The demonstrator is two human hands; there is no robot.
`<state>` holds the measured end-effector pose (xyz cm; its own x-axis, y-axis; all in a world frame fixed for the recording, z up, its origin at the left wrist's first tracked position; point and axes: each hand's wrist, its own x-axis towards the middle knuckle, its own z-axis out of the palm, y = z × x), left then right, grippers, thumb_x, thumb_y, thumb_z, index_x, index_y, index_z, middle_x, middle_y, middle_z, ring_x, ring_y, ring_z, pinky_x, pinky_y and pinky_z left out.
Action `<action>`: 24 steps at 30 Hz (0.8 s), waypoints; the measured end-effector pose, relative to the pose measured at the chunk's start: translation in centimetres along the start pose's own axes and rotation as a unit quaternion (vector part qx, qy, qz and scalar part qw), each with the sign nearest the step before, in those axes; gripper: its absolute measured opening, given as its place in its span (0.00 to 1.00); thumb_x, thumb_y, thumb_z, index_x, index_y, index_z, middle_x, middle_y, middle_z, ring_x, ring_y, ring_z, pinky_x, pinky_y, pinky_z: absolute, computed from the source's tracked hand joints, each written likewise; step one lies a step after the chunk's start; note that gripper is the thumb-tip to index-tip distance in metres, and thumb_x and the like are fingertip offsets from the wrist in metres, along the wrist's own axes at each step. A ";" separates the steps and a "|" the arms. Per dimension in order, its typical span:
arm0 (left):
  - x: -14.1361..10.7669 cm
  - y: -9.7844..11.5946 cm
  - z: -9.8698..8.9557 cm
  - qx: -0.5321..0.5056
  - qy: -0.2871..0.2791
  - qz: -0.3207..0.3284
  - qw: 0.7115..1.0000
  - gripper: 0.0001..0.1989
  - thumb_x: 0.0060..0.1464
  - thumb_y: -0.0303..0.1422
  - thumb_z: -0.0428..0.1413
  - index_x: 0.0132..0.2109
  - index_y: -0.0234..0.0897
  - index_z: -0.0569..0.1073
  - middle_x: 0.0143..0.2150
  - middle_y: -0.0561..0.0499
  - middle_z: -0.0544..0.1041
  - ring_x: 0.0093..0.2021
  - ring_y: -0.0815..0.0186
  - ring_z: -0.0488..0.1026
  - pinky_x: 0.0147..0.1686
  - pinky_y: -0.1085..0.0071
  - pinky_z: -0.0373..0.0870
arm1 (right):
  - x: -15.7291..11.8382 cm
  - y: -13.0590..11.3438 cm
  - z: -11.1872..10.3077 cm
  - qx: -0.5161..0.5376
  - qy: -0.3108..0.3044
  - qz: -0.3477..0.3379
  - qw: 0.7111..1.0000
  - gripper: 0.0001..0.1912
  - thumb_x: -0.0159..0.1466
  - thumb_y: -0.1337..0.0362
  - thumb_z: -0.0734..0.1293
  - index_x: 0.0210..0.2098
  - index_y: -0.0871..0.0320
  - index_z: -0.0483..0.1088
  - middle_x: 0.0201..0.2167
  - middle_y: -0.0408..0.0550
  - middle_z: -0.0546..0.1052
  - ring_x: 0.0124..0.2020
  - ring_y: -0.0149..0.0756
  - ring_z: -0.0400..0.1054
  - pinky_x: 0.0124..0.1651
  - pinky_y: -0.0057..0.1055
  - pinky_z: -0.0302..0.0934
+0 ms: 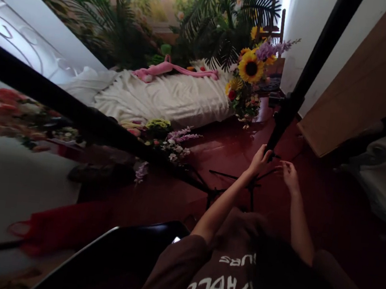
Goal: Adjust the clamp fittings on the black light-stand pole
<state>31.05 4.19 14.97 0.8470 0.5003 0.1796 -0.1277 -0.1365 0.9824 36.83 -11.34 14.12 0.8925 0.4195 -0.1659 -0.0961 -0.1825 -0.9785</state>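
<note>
A person's left hand (259,158) is closing firmly around the lower end of a black stand pole (291,107), while the right hand (289,175) is hovering open, fingers spread wide, just beside the pole without touching it. Thin black tripod legs (241,176) are splaying over a glossy red floor (333,204) below the pole. Just left of the pole, a sunflower bouquet (249,74) is standing upright, and farther left a pink plush toy (169,69) is lying on a white-sheeted bed (159,98). A second black pole (78,107) is slanting across the view, well left of the first. Held by one hand, the pole could tip if pushed off balance and strike the bouquet. Below the pole, a brown T-shirt (222,274) is showing white lettering, "ABLE" and "URS" legible, the rest hidden.
</note>
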 end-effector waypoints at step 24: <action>0.4 -3.4 0.6 0.091 0.067 0.071 0.991 0.13 0.63 0.42 0.49 0.47 0.38 0.68 0.41 0.46 0.76 0.40 0.65 0.75 0.41 0.69 0.70 | 2.9 -2.3 2.5 0.013 -0.077 -0.087 0.993 0.30 0.50 0.33 0.69 0.32 0.54 0.65 0.22 0.35 0.69 0.22 0.26 0.61 0.27 0.25 0.58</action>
<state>32.16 4.38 11.66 0.7499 0.5718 0.3327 -0.1353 -0.3598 0.9232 38.53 -7.52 15.62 0.8192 0.5735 -0.0092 0.0408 -0.0742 -0.9964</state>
